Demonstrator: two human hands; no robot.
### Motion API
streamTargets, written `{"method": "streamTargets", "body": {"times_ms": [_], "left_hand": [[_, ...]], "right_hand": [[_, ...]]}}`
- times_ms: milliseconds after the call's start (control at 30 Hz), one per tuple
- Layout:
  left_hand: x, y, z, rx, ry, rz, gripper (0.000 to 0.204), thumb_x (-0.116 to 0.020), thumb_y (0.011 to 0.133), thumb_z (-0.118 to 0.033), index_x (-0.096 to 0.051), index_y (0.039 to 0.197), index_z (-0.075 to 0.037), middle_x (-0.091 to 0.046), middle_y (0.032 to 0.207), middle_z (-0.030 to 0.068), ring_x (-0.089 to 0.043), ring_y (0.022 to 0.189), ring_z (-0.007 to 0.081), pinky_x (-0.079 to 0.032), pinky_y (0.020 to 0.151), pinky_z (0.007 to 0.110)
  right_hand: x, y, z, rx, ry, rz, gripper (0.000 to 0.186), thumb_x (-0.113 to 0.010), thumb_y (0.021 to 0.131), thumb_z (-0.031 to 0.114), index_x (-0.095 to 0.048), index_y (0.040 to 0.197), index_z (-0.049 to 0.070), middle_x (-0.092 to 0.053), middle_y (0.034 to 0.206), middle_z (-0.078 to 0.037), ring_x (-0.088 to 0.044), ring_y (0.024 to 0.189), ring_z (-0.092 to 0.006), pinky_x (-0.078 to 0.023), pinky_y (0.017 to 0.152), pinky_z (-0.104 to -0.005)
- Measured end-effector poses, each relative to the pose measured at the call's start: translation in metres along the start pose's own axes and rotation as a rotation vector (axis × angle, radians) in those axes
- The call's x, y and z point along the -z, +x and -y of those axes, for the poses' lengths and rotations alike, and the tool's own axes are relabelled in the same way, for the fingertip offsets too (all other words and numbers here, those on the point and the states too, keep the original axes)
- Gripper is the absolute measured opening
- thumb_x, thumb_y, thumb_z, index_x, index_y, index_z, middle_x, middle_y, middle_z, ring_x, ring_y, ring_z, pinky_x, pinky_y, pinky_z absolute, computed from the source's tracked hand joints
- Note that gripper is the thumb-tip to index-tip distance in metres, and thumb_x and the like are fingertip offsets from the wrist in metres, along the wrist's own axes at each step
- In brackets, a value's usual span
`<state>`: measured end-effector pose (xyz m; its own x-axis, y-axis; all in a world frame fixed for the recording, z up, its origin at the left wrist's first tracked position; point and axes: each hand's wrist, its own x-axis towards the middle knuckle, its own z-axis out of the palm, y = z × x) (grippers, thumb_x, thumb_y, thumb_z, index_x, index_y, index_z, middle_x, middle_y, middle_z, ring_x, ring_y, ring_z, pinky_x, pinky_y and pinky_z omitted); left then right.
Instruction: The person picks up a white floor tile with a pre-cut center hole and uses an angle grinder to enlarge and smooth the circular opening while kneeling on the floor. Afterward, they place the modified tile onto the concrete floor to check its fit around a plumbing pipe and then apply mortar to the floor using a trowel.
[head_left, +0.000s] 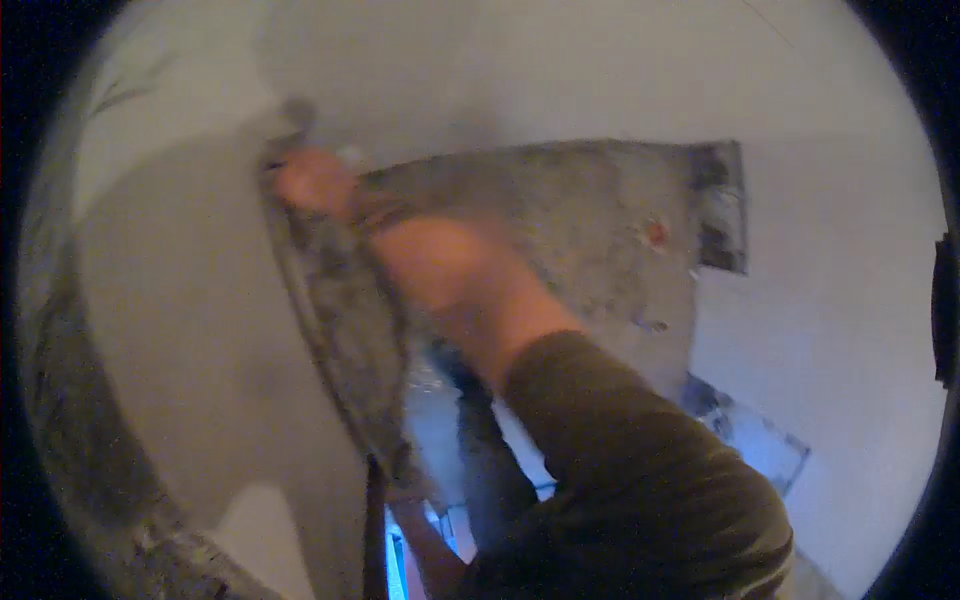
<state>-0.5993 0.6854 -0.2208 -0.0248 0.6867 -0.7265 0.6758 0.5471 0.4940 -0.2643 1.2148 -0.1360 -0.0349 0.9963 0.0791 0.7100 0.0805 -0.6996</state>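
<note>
My right arm, in a dark sleeve, reaches up across the view to the left. At its end my right hand (315,182) is closed, blurred by motion, at the upper left corner of a rough grey bare patch (590,200) in the pale wall. A small dark blurred shape shows just above the fist; whether it is a held tool or a shadow I cannot make out. Lower down, my left hand (405,492) is near the bottom of a rough grey strip (350,330); its fingers are hidden or blurred.
Smooth pale wall (830,220) surrounds the rough patch. Dark-and-light box-shaped cutouts (722,205) stick out from its right side, with another (750,430) lower down. A reddish spot (655,234) marks the grey surface. Bluish light shows low down, beside the left forearm.
</note>
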Motion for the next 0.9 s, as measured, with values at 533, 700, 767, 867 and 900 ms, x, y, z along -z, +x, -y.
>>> {"method": "streamTargets", "body": {"times_ms": [533, 700, 767, 867, 900], "left_hand": [[-0.014, 0.063, -0.04, 0.389, -1.332, -0.103, 0.027, -0.049, 0.093, -0.027, -0.061, 0.109, -0.008, -0.061, 0.091, 0.0058, -0.055, 0.074, 0.0162, -0.046, 0.06, 0.031], [-0.056, 0.013, -0.032, 0.285, -1.417, -0.193, 0.027, -0.047, 0.095, -0.027, -0.061, 0.105, -0.007, -0.059, 0.084, 0.004, -0.052, 0.067, 0.0133, -0.044, 0.054, 0.029], [-0.041, -0.046, 0.0, 0.212, -1.413, -0.27, 0.027, -0.046, 0.096, -0.027, -0.061, 0.104, -0.006, -0.059, 0.081, 0.0033, -0.051, 0.064, 0.0122, -0.043, 0.052, 0.028], [-0.123, -0.125, -0.011, 0.351, -1.23, -0.32, 0.028, -0.044, 0.097, -0.031, -0.06, 0.101, -0.009, -0.058, 0.075, 0.0027, -0.051, 0.059, 0.0124, -0.043, 0.049, 0.028], [-0.152, -0.163, -0.003, 0.391, -1.369, -0.24, 0.033, -0.046, 0.097, -0.037, -0.059, 0.109, -0.009, -0.063, 0.082, 0.0049, -0.056, 0.068, 0.0161, -0.045, 0.057, 0.03]], "right_hand": [[0.246, -0.371, -0.188, -0.333, -0.171, 0.456, 0.042, -0.057, 0.086, 0.027, -0.057, 0.126, 0.012, -0.067, 0.107, -0.021, -0.064, 0.098, -0.0399, -0.052, 0.086, -0.0465], [0.303, -0.455, -0.219, -0.379, -0.287, 0.543, 0.05, -0.058, 0.087, 0.025, -0.051, 0.136, 0.015, -0.067, 0.105, -0.021, -0.064, 0.096, -0.0413, -0.052, 0.084, -0.0473], [0.335, -0.542, -0.236, -0.361, -0.28, 0.574, 0.055, -0.058, 0.086, 0.017, -0.046, 0.139, 0.005, -0.056, 0.129, -0.025, -0.055, 0.116, -0.0412, -0.046, 0.098, -0.0437], [0.418, -0.779, -0.337, -0.392, -0.297, 0.571, 0.04, -0.054, 0.09, 0.014, -0.054, 0.129, 0.003, -0.064, 0.118, -0.02, -0.064, 0.101, -0.0354, -0.05, 0.091, -0.044], [0.452, -0.856, -0.367, -0.402, -0.386, 0.653, 0.037, -0.054, 0.09, 0.02, -0.056, 0.124, 0.003, -0.065, 0.115, -0.018, -0.064, 0.098, -0.0343, -0.05, 0.09, -0.0459]]}}
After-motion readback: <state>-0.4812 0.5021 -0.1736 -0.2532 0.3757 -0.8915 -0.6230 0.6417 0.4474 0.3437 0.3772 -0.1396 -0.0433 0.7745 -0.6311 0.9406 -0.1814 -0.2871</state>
